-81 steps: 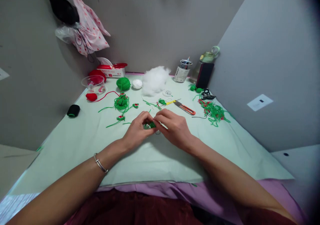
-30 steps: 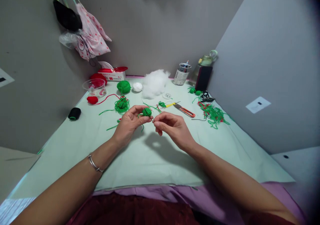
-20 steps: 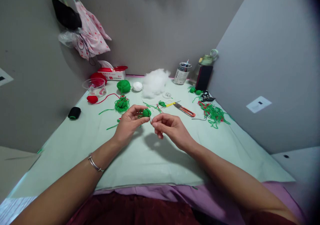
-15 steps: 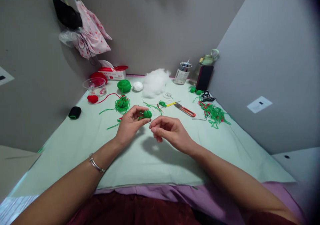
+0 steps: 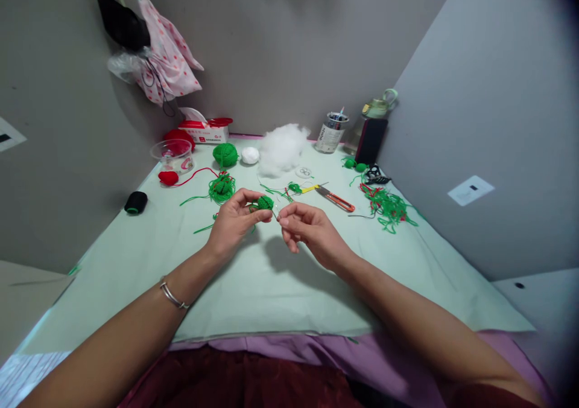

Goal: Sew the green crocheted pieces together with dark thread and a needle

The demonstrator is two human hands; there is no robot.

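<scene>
Between the thumb and fingers of my left hand (image 5: 235,218) is a small round green crocheted piece (image 5: 265,203). My right hand (image 5: 307,230) pinches a thin needle (image 5: 275,213) just right of that piece, its upper end pointing toward the green stitches. Whether the needle's tip touches the piece I cannot tell. Behind the hands lie a small green knotted piece (image 5: 295,188) with loose yarn ends and a pair of orange-handled thread snips (image 5: 335,198). A tangle of green yarn (image 5: 221,188) sits on the cloth beyond my left hand.
Toward the back stand a green yarn ball (image 5: 225,154), a white ball (image 5: 249,155), fluffy white stuffing (image 5: 283,148), a clear tub (image 5: 174,157), a can (image 5: 332,133) and a phone (image 5: 371,141) leaning on a bottle. Green and red scraps (image 5: 391,209) lie right; a black spool (image 5: 136,203) left.
My right hand has shifted slightly up and to the right with the needle. My left hand has tilted the green piece a little.
</scene>
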